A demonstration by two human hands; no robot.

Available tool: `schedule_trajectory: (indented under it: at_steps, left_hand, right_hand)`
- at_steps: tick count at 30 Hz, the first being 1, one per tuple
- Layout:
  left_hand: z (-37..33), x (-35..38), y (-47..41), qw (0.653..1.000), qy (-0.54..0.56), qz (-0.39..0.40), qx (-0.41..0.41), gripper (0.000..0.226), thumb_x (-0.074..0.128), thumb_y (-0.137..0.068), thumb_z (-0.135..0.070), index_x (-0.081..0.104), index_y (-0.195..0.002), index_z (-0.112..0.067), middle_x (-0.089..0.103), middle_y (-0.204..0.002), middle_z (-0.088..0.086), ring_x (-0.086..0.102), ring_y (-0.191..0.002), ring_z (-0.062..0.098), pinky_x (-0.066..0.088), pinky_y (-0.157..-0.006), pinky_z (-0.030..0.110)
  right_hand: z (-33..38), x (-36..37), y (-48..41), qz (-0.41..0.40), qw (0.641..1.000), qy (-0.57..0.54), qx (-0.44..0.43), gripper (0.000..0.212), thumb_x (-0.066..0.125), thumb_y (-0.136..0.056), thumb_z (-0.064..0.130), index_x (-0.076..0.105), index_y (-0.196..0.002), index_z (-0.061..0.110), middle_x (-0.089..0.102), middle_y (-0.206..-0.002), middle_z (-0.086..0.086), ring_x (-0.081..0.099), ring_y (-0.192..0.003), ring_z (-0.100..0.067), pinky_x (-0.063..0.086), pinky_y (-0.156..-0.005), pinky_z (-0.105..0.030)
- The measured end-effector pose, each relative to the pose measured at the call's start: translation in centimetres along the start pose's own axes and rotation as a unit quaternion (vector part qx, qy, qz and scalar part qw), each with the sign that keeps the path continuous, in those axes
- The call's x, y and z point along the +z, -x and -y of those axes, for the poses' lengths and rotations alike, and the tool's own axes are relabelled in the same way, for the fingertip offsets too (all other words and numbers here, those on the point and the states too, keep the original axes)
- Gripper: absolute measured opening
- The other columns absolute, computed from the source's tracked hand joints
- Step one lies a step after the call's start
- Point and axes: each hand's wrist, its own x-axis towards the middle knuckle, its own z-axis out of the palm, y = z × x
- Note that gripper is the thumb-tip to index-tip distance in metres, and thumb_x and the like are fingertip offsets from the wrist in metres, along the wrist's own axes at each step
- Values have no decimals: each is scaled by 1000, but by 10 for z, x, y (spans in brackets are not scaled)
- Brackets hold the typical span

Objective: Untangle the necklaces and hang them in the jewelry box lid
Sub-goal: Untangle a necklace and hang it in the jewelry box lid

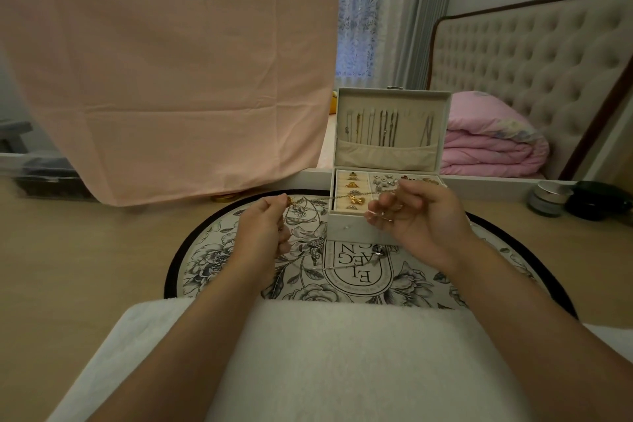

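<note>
An open cream jewelry box (pixel 346 226) stands on a round floral mat (pixel 212 250). Its raised lid (pixel 442 106) holds several necklaces hanging above a fabric pocket. The tray below holds gold rings and small pieces. A thin gold necklace (pixel 329 198) is stretched level between my hands in front of the box. My left hand (pixel 263 226) pinches its left end, fingers closed. My right hand (pixel 418 216) pinches the right end, palm turned up. A silver chain (pixel 342 265) with a small pendant lies on the mat under my right hand.
A pink cloth (pixel 164 62) hangs at the back left. A white towel (pixel 325 360) covers my lap. Two small jars (pixel 551 199) sit on the wooden surface at the right. A folded pink blanket (pixel 493 144) and a tufted headboard (pixel 534 62) appear behind.
</note>
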Motion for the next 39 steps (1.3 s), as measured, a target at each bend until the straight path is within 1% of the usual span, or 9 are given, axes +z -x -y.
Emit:
schedule_trajectory:
  at_steps: [5, 8, 11, 14, 18, 27, 30, 35, 39]
  left_hand:
    - [4, 0, -1, 985, -163, -18, 61, 18, 49, -103, -32, 61, -93, -23, 44, -62, -7, 37, -53, 12, 32, -53, 26]
    - [3, -3, -3, 983, -167, -22, 72, 18, 47, -103, -34, 58, -93, -22, 44, -69, -3, 36, -53, 13, 30, -52, 27]
    - [1, -8, -4, 973, -202, -35, 107, 18, 47, -103, -36, 58, -93, -26, 55, -77, -1, 42, -56, 14, 35, -54, 28]
    - [1, -19, -5, 931, -323, -48, 165, 18, 45, -103, -40, 56, -95, -28, 65, -81, 5, 50, -58, 18, 43, -58, 35]
    - [2, -35, -13, 867, -464, -64, 168, 16, 44, -103, -40, 54, -100, -28, 63, -75, 0, 58, -64, 17, 48, -63, 36]
    - [17, -41, -26, 747, -639, -73, 168, 19, 46, -102, -41, 58, -107, -27, 65, -93, -4, 55, -81, 18, 41, -67, 31]
    - [19, -43, -28, 741, -645, -61, 178, 19, 51, -100, -42, 59, -107, -26, 66, -98, -2, 59, -85, 19, 45, -67, 31]
    - [15, -53, -24, 799, -578, -14, 166, 21, 59, -94, -47, 55, -105, -29, 60, -89, -10, 58, -83, 14, 49, -72, 33]
    - [12, -58, -18, 787, -597, 15, 155, 28, 62, -94, -38, 52, -115, -23, 61, -99, -3, 59, -86, 17, 51, -78, 37]
  right_hand:
    - [0, 0, 1, -44, 996, 78, -8, 43, 47, -98, 18, 41, -55, 18, 32, -52, 0, 38, -47, -16, 55, -63, -38]
    - [0, 3, 0, -65, 974, 213, -46, 44, 48, -101, 15, 45, -57, 15, 36, -51, -3, 47, -49, -19, 54, -81, -47]
    - [0, 9, -1, -80, 974, 209, -40, 42, 50, -101, 15, 48, -59, 12, 41, -53, -5, 59, -56, -22, 52, -87, -49]
    - [3, 12, 1, -78, 982, 171, 10, 34, 52, -101, 20, 54, -68, 11, 53, -60, -6, 61, -62, -22, 56, -78, -40]
    - [-1, 12, 6, -83, 945, 309, 72, 30, 53, -102, 26, 62, -78, 11, 59, -64, -3, 57, -59, -19, 49, -64, -35]
    - [-24, 12, 3, -76, 927, 348, 121, 24, 54, -102, 20, 68, -87, 7, 59, -66, -3, 55, -56, -16, 54, -60, -33]
    - [-26, 13, 5, -75, 918, 366, 133, 21, 54, -102, 18, 68, -91, 6, 59, -65, -2, 56, -55, -15, 56, -63, -35]
    - [-26, 14, 7, -71, 913, 379, 131, 20, 54, -101, 16, 68, -96, 3, 56, -66, -3, 54, -54, -15, 56, -66, -38]
    - [-29, 17, 9, -65, 900, 410, 133, 20, 56, -100, 15, 69, -96, 2, 56, -68, -6, 55, -55, -17, 54, -55, -32]
